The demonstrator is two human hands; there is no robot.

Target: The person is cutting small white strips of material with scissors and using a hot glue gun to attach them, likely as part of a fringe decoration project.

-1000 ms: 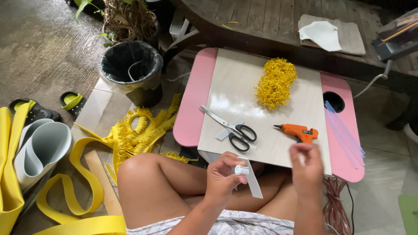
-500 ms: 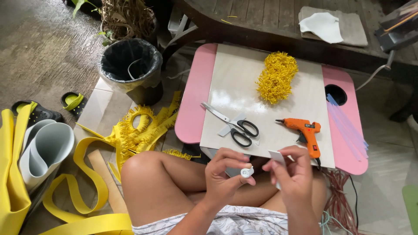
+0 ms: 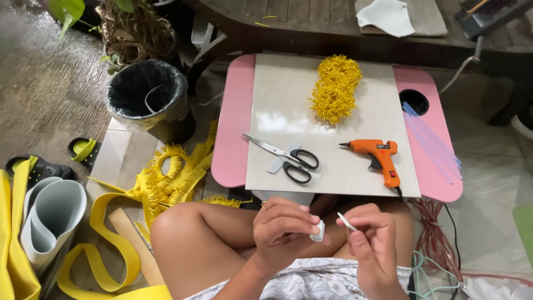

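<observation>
My left hand [image 3: 286, 228] is curled shut over my lap, its fingertips pinching a small white roll [image 3: 318, 231] that looks like tape. Just beside it, my right hand [image 3: 371, 241] is closed too, thumb and forefinger pinching a thin white strip [image 3: 346, 221] that pokes up and to the left, toward the roll; the two pieces sit close, but I cannot tell whether they touch. Both hands hover above my crossed bare legs, just short of the near edge of the small pink-sided table [image 3: 233, 133].

On the pale tabletop, black-handled scissors [image 3: 283, 155] lie to the left, blades open and pointing away to the left, resting on a scrap of pale strip. To their right an orange glue gun [image 3: 375, 155] lies on its side, nozzle aimed left. Farther back, in the middle, sits a heap of yellow fringed trim [image 3: 335, 89].

On the floor to my left are loose yellow fringe and bands [image 3: 166, 183], a grey foam roll [image 3: 50, 219], and beyond them a black-lined bin [image 3: 145, 91].
</observation>
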